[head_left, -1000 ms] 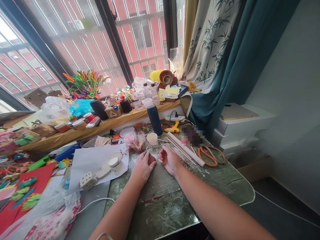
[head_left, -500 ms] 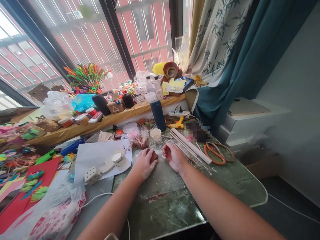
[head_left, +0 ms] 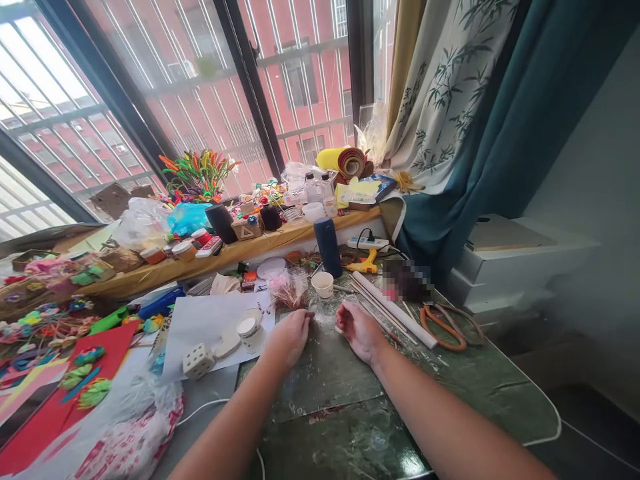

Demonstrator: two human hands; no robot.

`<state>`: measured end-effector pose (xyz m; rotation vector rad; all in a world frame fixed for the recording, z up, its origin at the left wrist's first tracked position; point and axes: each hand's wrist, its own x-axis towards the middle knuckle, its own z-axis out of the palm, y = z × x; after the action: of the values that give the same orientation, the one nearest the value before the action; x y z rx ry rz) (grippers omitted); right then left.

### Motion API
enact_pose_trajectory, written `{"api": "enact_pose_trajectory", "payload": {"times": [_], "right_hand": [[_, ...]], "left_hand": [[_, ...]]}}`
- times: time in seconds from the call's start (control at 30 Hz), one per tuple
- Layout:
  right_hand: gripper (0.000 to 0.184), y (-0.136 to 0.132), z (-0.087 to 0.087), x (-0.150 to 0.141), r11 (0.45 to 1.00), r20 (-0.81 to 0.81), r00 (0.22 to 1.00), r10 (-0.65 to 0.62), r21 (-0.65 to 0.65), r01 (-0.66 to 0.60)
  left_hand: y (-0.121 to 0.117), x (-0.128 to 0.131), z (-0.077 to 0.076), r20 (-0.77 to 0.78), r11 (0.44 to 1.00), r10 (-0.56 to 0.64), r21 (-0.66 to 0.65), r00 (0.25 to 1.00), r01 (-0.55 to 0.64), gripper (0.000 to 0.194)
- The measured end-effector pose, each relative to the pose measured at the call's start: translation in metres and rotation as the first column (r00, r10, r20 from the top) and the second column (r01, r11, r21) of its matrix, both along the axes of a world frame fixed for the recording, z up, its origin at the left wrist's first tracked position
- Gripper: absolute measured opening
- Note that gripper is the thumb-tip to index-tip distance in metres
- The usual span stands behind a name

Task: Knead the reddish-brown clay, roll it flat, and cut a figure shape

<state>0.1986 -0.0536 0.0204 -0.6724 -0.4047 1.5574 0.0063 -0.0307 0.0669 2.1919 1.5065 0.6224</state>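
a: both hands on the table point(head_left: 450, 373), left hand point(head_left: 289, 337) left of right hand point(head_left: 361, 331), small gap between.
b: behind them?
a: paper cup point(head_left: 323, 285), bottle point(head_left: 329, 247) behind that, glue gun point(head_left: 364, 264) to its right.
b: right side?
a: long tube point(head_left: 395, 309), scissors point(head_left: 445, 327) right of it.
b: left?
a: tape roll point(head_left: 249, 330) on a paper sheet point(head_left: 200, 323), dice cube point(head_left: 199, 361) at the sheet's near edge.

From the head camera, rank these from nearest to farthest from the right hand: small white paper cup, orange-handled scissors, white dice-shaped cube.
1. Small white paper cup, just beyond the right hand, slightly left.
2. Orange-handled scissors, to its right on the green table.
3. White dice-shaped cube, far left, past the left hand.
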Motion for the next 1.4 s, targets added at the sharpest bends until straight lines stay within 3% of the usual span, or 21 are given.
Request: {"api": "enact_pose_trajectory", "payload": {"times": [0.07,0.2,0.27,0.4,0.5,0.53,0.63,0.67,0.73,0.8,0.87,0.97,1.1,1.2,1.27,1.4], "right_hand": [[0.033,-0.001,0.001,0.000,1.000,0.012,1.000,0.005,0.004,-0.005],[0.034,0.000,-0.001,0.001,1.000,0.039,0.999,0.012,0.005,-0.013],[0.034,0.001,-0.003,0.001,1.000,0.057,0.998,0.008,0.006,-0.008],[0.029,-0.003,0.000,0.000,0.998,0.120,0.993,-0.017,0.054,0.010],[0.027,-0.017,0.009,-0.004,0.987,0.218,0.973,-0.068,0.160,0.033],[0.033,-0.023,0.011,-0.006,0.976,0.288,0.953,-0.099,0.216,0.036],[0.049,-0.037,0.010,-0.012,0.909,0.648,0.723,-0.239,0.412,-0.069],[0.052,-0.040,0.008,-0.013,0.896,0.719,0.643,-0.266,0.430,-0.111],[0.053,-0.043,0.005,-0.015,0.898,0.784,0.566,-0.256,0.409,-0.160],[0.050,-0.043,0.004,-0.015,0.913,0.803,0.559,-0.209,0.365,-0.184],[0.047,-0.041,0.004,-0.014,0.931,0.801,0.575,-0.168,0.320,-0.174],[0.040,-0.037,0.005,-0.011,0.953,0.798,0.575,-0.180,0.287,-0.100],[0.011,-0.027,0.003,-0.004,0.946,0.722,0.630,-0.287,0.319,0.066],[0.018,-0.015,-0.004,0.002,0.938,0.662,0.670,-0.336,0.298,0.176],[0.026,-0.008,-0.010,0.005,0.932,0.618,0.699,-0.360,0.268,0.243],[0.030,0.001,-0.019,0.009,0.927,0.556,0.742,-0.374,0.212,0.309]], "left_hand": [[0.002,-0.008,0.002,0.174,0.995,0.103,-0.020,0.979,-0.101,0.023],[0.000,-0.018,0.003,0.476,0.964,0.260,-0.178,0.840,-0.197,0.050],[-0.007,-0.018,0.000,0.574,0.944,0.288,-0.303,0.766,-0.128,0.060],[-0.025,-0.008,-0.011,0.704,0.847,0.366,-0.523,0.609,0.095,0.066],[-0.035,0.000,-0.020,0.682,0.863,0.343,-0.500,0.646,0.070,0.059],[-0.036,0.002,-0.022,0.660,0.876,0.319,-0.479,0.680,0.054,0.056],[-0.037,0.007,-0.024,0.643,0.915,0.200,-0.392,0.739,0.094,0.043],[-0.037,0.008,-0.023,0.650,0.918,0.157,-0.374,0.744,0.134,0.039],[-0.035,0.009,-0.020,0.650,0.912,0.072,-0.350,0.756,0.214,0.032],[-0.031,0.007,-0.016,0.574,0.927,-0.015,-0.300,0.818,0.227,0.029],[-0.026,0.002,-0.013,0.423,0.965,-0.069,-0.201,0.904,0.168,0.030],[-0.020,-0.004,-0.012,0.268,0.993,-0.060,-0.086,0.962,0.086,0.031],[-0.021,0.006,-0.014,0.182,0.997,-0.068,-0.033,0.981,0.075,0.025],[-0.027,0.033,-0.019,0.040,0.992,-0.118,0.041,0.992,0.116,0.033],[-0.031,0.051,-0.025,-0.133,0.985,-0.142,0.084,0.981,0.153,0.046],[-0.032,0.069,-0.034,-0.335,0.973,-0.194,0.053,0.922,0.224,0.070]]}}
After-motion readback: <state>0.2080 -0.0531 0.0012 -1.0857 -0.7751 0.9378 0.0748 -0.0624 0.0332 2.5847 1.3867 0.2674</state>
